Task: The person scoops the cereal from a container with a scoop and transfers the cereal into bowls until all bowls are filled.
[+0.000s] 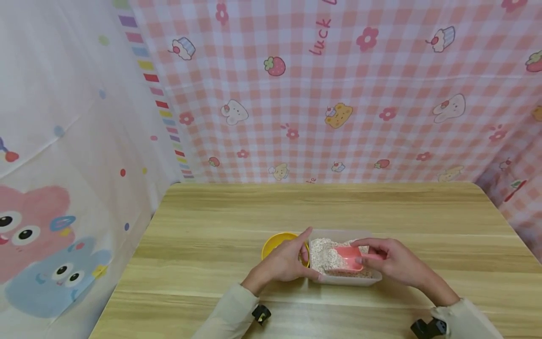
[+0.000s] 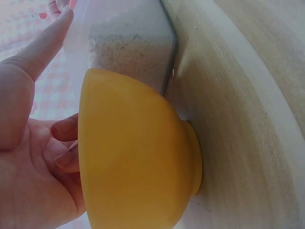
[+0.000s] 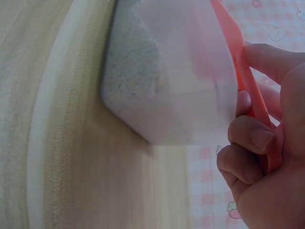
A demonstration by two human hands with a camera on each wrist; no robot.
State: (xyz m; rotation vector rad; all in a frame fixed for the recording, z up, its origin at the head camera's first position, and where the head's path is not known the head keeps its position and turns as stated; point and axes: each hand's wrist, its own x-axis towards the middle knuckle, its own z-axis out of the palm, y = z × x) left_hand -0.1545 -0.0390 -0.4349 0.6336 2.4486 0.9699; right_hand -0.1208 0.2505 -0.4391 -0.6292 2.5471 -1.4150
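A clear plastic container (image 1: 348, 281) full of pale oat flakes (image 1: 323, 254) stands on the table. My right hand (image 1: 398, 263) grips the handle of a pink scoop (image 1: 349, 259), its blade lying in the flakes; in the right wrist view the fingers wrap the scoop's handle (image 3: 257, 102) beside the container's rim. My left hand (image 1: 288, 260) spans the container's left end, thumb at the near corner and index finger at the far one. Its other fingers bend over a yellow bowl (image 1: 271, 242), which stands upright close to the container in the left wrist view.
The wooden table (image 1: 203, 245) reaches to a pink checked cloth (image 1: 296, 103) hanging behind it. A white cloth (image 1: 106, 141) with cartoon figures hangs on the left. Black wrist mounts (image 1: 428, 328) sit at both sleeves.
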